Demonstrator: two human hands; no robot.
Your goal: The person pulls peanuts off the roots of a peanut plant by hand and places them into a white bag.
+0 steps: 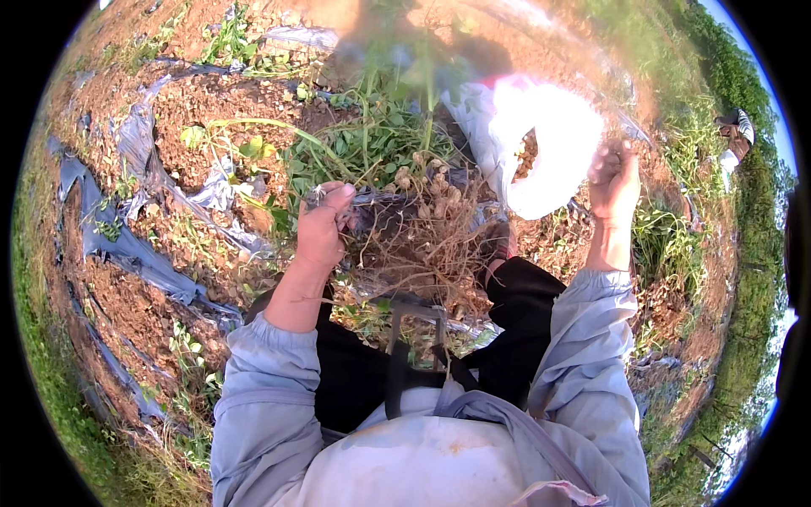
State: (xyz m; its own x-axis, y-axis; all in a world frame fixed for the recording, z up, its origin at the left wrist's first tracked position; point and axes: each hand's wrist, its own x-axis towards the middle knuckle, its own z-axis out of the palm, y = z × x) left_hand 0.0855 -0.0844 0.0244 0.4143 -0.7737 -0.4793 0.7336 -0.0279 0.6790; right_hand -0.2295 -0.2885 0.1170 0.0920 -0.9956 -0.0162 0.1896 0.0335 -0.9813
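A peanut plant's brown root mass with pods (437,234) lies between my knees, with leafy green stems (367,142) beyond it. At its left side my left hand (326,218) is closed on what looks like a scrap of thin plastic mulch film (374,206); the exact hold is partly hidden by the fingers. A white plastic bag (551,171), strongly lit by the sun, stands at the upper right, and peanuts (526,155) show through its opening. My right hand (614,177) is at the bag's right edge with its fingers curled; glare hides whether they hold anything.
Torn grey mulch film (136,244) runs over the reddish soil on the left. Pulled green plants lie at the top left (231,41) and right (665,241). A metal-framed object (415,317) is between my legs. Another person (738,136) is far off at the right, by trees.
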